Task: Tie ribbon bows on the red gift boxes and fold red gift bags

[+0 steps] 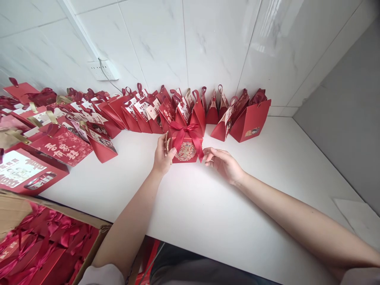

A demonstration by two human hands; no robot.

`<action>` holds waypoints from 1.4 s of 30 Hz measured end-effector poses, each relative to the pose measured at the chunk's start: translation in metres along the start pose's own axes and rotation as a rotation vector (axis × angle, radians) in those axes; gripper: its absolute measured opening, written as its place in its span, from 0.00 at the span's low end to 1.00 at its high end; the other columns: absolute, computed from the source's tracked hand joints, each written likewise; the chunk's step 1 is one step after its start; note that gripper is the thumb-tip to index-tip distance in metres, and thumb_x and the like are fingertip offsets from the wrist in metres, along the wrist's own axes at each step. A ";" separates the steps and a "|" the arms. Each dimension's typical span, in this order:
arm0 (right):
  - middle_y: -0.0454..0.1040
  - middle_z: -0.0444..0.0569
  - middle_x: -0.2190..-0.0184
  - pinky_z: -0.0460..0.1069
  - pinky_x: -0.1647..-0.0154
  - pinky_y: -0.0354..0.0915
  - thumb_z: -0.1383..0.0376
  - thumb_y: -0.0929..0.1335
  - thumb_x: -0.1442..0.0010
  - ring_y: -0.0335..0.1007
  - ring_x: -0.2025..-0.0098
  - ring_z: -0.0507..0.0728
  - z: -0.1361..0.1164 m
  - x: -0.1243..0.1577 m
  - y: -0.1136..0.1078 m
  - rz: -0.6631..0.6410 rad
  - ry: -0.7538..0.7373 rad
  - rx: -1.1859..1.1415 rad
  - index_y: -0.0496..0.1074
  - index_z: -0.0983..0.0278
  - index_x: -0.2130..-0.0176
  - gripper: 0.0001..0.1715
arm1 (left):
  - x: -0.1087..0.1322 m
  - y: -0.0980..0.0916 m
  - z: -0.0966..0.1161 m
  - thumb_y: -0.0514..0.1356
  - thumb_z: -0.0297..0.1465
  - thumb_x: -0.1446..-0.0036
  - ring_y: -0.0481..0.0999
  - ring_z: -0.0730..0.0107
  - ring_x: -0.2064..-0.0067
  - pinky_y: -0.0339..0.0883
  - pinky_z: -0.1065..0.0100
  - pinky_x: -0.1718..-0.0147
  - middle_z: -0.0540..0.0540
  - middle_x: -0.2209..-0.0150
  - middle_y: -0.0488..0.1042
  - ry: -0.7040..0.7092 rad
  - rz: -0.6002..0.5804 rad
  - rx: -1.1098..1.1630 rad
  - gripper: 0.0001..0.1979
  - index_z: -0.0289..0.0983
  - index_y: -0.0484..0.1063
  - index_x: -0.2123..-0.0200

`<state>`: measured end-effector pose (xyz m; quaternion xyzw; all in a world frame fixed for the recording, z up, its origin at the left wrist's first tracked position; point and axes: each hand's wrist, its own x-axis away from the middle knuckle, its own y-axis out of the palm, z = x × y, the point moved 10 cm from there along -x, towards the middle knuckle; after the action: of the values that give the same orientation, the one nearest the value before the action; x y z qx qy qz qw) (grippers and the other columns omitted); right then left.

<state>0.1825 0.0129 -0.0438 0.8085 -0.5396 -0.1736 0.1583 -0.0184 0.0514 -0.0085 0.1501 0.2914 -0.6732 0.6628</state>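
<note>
A small red box (184,155) with a round gold emblem and a red ribbon bow (184,130) stands upright on the white table (190,206), in front of a row of red bags. My left hand (164,156) holds its left side, thumb on the front face, near a twisted gold cord (168,143). Just right of the box, my right hand (222,161) has curled, parted fingers near the ribbon's hanging tail, with nothing seen in them.
Many red and white gift bags (251,120) line the tiled wall (213,43) and crowd the table's left side. An open cardboard box (99,237) of ribboned red boxes sits at lower left. A socket (103,71) is on the wall.
</note>
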 end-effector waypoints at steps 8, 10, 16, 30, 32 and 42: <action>0.71 0.47 0.55 0.48 0.53 0.64 0.52 0.69 0.40 0.65 0.53 0.55 0.017 0.000 -0.002 0.018 0.073 0.164 0.81 0.60 0.71 0.17 | -0.002 -0.002 0.017 0.64 0.50 0.51 0.71 0.50 0.43 0.66 0.52 0.45 0.37 0.44 0.68 0.041 -0.001 -0.082 0.38 0.39 0.59 0.41; 0.73 0.48 0.60 0.49 0.56 0.64 0.52 0.69 0.40 0.67 0.57 0.54 0.018 -0.001 0.000 0.004 0.075 0.106 0.80 0.61 0.70 0.17 | -0.002 -0.003 0.018 0.65 0.49 0.51 0.70 0.50 0.43 0.66 0.52 0.45 0.37 0.44 0.68 0.050 -0.011 -0.112 0.39 0.39 0.58 0.41; 0.73 0.46 0.74 0.50 0.63 0.64 0.53 0.70 0.41 0.68 0.70 0.53 -0.004 -0.002 -0.005 0.046 0.016 0.020 0.78 0.62 0.72 0.16 | -0.003 -0.011 0.025 0.66 0.47 0.53 0.69 0.48 0.43 0.65 0.49 0.44 0.36 0.44 0.67 0.116 -0.030 -0.282 0.41 0.38 0.58 0.40; 0.65 0.42 0.80 0.49 0.71 0.62 0.52 0.74 0.47 0.61 0.77 0.50 -0.024 -0.009 -0.041 0.276 -0.041 -0.049 0.67 0.61 0.80 0.22 | -0.002 -0.007 0.040 0.66 0.53 0.58 0.69 0.44 0.43 0.65 0.49 0.45 0.35 0.43 0.66 0.201 -0.086 -0.222 0.47 0.38 0.57 0.39; 0.67 0.42 0.80 0.48 0.73 0.61 0.51 0.76 0.49 0.60 0.78 0.50 -0.012 -0.010 -0.042 0.280 -0.003 -0.008 0.67 0.62 0.80 0.23 | -0.001 -0.003 0.040 0.65 0.56 0.58 0.69 0.44 0.42 0.66 0.49 0.45 0.35 0.43 0.66 0.194 -0.111 -0.144 0.47 0.38 0.57 0.40; 0.74 0.44 0.72 0.47 0.71 0.63 0.48 0.73 0.46 0.70 0.73 0.52 0.007 -0.011 -0.028 0.141 0.119 -0.052 0.70 0.61 0.69 0.20 | 0.007 0.020 0.028 0.72 0.48 0.64 0.69 0.47 0.43 0.72 0.53 0.54 0.37 0.44 0.64 0.063 -0.277 0.003 0.49 0.45 0.54 0.40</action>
<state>0.1982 0.0329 -0.0612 0.7731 -0.5800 -0.1279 0.2228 0.0058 0.0305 0.0053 0.1305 0.3290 -0.7538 0.5536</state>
